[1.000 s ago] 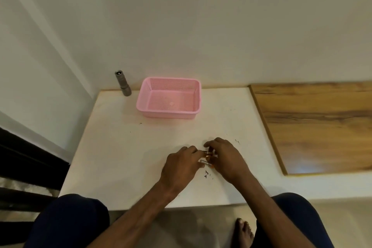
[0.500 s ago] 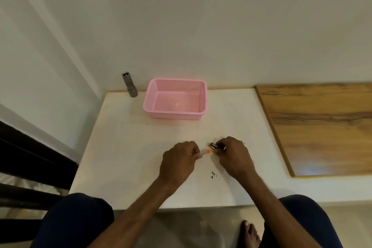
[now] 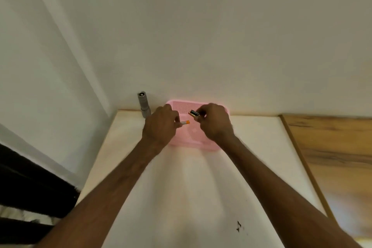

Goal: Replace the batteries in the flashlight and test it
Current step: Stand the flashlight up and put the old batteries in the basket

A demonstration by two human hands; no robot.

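I had both hands out at the far side of the bench (image 3: 181, 187), over the pink basket (image 3: 186, 106). My left hand (image 3: 160, 127) pinched a small cell (image 3: 185, 122) with an orange end between thumb and fingertips. My right hand (image 3: 215, 125) pinched a dark cell (image 3: 194, 113), tilted, its end pointing left toward the other one. The two cells were near each other but apart. The flashlight (image 3: 143, 104) stood upright in the far left corner against the wall, just left of the basket, with neither hand on it (cap on or off, too small to tell). A wooden board (image 3: 332, 157) lay at the right and a few black specks (image 3: 238, 226) near me.

Step, as I judged it: battery handling, flashlight not yet loaded. I couldn't tell whether these were spent cells headed for the basket or the fresh pair. If spent, the next move called for opening both pinches above the basket floor. If fresh, it called for freeing one hand, fetching the flashlight, feeding the cells in the right way round, then closing it and switching on.
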